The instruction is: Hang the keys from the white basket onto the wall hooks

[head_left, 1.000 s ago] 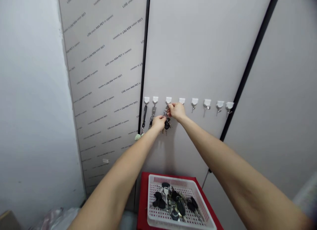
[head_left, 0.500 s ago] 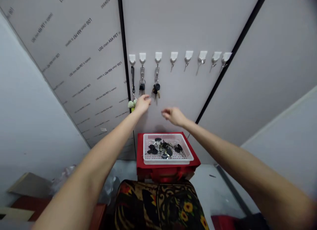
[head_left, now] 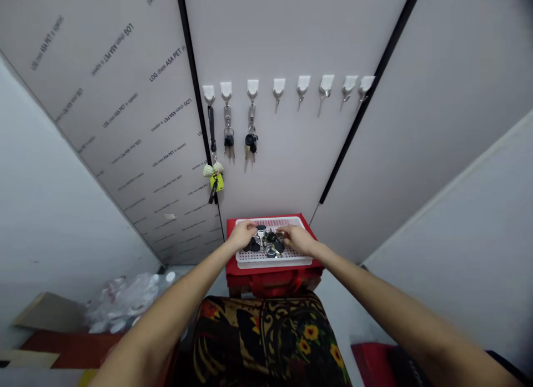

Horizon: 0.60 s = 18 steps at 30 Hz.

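A white plastic basket (head_left: 275, 263) holds a heap of keys (head_left: 266, 242) with black heads and metal rings. My left hand (head_left: 242, 234) is over the basket's left side, its slightly bent fingers apart at the edge of the heap. From the right, my right hand (head_left: 297, 239) reaches in with fingers parted, the tips at the keys. Whether either hand touches a key is hard to make out. On the wall hang a black strap (head_left: 212, 129) with a green bow and yellow tag, a key bunch (head_left: 229, 140), and another key bunch (head_left: 251, 142).
White adhesive hooks (head_left: 303, 83) run in a row along the wall. Under the basket is a red box-like bag (head_left: 266, 279). A patterned cloth (head_left: 270, 342) covers my lap. Clear plastic bottles (head_left: 125, 301) lie to the left on the floor.
Both hands have come down from in front of the wall into the basket. The hanging bunches remain on their hooks, and the view has shifted slightly.
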Motion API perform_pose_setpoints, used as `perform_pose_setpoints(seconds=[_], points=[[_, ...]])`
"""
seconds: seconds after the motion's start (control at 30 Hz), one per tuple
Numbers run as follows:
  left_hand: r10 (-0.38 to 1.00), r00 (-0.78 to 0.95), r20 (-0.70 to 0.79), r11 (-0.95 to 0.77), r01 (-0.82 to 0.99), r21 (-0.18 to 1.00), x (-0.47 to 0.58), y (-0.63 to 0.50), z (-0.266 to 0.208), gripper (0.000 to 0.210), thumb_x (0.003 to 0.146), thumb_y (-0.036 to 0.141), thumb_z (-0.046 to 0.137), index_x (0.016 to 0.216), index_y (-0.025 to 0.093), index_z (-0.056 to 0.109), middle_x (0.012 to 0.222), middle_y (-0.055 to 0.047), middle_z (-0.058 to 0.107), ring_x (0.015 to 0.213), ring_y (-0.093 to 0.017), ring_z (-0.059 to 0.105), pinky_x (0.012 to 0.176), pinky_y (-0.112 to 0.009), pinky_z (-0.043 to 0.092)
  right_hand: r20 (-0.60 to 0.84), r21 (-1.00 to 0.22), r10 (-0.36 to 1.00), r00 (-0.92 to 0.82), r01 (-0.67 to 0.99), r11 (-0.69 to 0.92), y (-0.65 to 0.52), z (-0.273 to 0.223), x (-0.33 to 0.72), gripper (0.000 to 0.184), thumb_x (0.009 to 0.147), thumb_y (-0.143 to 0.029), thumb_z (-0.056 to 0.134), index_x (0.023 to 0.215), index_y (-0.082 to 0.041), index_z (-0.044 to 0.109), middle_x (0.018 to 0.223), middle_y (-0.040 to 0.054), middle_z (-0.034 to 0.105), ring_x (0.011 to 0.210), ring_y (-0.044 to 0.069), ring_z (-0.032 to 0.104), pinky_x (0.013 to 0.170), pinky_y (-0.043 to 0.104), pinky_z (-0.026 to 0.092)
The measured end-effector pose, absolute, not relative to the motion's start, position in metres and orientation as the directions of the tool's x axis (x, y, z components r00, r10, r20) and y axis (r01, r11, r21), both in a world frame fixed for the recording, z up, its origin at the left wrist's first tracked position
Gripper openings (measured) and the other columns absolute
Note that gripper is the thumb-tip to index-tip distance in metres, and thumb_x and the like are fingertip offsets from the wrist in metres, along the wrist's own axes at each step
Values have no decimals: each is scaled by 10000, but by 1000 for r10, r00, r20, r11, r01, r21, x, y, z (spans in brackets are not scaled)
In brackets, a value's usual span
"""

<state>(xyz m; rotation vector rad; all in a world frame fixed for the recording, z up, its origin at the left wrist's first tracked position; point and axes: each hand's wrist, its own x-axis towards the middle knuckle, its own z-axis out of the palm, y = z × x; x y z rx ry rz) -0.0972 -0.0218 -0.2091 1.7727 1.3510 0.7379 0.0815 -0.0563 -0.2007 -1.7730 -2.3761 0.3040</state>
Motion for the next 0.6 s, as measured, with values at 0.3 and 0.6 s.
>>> perform_pose_setpoints(seconds=[0.3,0.6], points=[[918,394,-44,-237,635,735,-80,-38,-215,240,605,178,433,815,123,536,722,-39,579,646,-106,499,587,-197,371,94,-165,852,-515,836,524,-49,-211,76,238,598,-147,439,777,-214,581,743,36,515,725,138,443,632,224,316],[908,419,6,-243,513,823,-82,-37,-212,269,602,197,464,854,122,517,774,-44,578,680,-110,505,643,-224,386,119,-607,962,-247,749,268,-46,-186,70,113,615,-201,429,613,-134,520,532,-6,490,481,73,405,488,194,316]])
